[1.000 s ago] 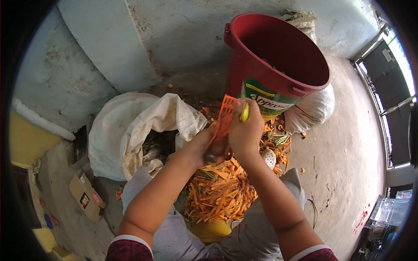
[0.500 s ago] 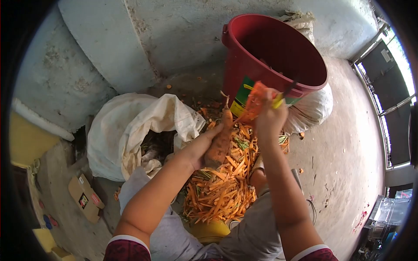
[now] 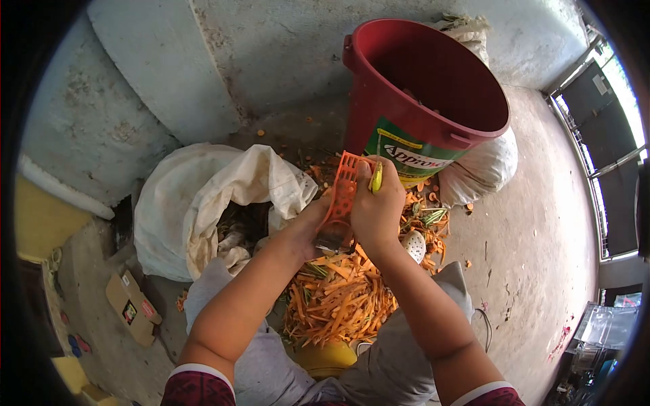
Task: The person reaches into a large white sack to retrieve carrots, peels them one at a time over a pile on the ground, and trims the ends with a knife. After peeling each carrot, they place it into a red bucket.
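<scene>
Right hand (image 3: 379, 206) grips orange peeler (image 3: 345, 183) and yellow handle (image 3: 376, 177); left hand (image 3: 308, 227) holds carrot (image 3: 338, 231), mostly hidden behind peeler, above peelings (image 3: 342, 304).

From where I stand, short maroon fabric sleeves (image 3: 196, 388) show a darker pattern, each edged by a white band (image 3: 215, 371). Bare forearms (image 3: 252, 304) lead to a bare left hand (image 3: 309, 227) and bare right hand (image 3: 380, 211); the grey cloth legwear (image 3: 267, 365) is loose and creased.

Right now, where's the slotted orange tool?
Near the centre of the head view: the slotted orange tool is in the right hand, beside the left hand, above the orange peelings in the picture.
</scene>
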`<move>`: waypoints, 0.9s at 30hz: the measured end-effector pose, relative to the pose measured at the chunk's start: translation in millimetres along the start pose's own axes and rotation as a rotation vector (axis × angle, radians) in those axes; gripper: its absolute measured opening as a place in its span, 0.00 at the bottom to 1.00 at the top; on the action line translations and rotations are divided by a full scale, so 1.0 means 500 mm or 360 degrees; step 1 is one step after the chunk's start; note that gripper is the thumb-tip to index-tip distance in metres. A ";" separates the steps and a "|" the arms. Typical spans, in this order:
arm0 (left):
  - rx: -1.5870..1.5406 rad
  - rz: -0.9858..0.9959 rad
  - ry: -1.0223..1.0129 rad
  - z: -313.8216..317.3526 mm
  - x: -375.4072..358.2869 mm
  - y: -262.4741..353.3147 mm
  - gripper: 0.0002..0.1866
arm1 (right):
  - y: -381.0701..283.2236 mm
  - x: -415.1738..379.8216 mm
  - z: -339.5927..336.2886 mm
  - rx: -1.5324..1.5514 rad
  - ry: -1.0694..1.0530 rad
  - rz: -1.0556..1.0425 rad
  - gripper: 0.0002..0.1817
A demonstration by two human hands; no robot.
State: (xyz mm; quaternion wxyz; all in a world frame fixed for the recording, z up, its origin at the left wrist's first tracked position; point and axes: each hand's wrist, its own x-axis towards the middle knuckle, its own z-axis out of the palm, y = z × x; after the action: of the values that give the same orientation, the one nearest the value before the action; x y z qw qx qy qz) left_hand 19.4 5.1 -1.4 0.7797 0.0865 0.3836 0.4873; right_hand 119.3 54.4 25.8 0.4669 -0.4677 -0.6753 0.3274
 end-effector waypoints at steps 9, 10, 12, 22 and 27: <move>0.0125 -0.0305 -0.0145 0.030 -0.033 -0.026 0.24 | 0.147 0.128 -0.069 -0.0415 0.0521 0.0255 0.10; 0.0215 -0.0313 -0.0094 0.045 -0.042 -0.023 0.24 | 0.193 0.144 -0.083 -0.0391 0.0578 0.0287 0.11; 0.0279 -0.0314 -0.0125 0.052 -0.052 -0.011 0.23 | 0.215 0.153 -0.100 -0.0306 0.0651 0.0323 0.11; -0.0194 -0.0042 -0.0027 -0.022 0.007 -0.004 0.19 | 0.014 0.039 -0.001 0.0233 0.0147 0.0014 0.07; -0.0231 0.0079 -0.0223 -0.029 -0.005 -0.001 0.15 | -0.013 -0.007 0.019 0.0181 -0.0090 -0.0077 0.07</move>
State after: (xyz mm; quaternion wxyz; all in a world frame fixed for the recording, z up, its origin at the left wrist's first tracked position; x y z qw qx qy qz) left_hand 9.0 -0.5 -10.5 0.7965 0.0733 0.2896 0.5257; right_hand 108.9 48.5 27.1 0.4812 -0.4146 -0.6796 0.3670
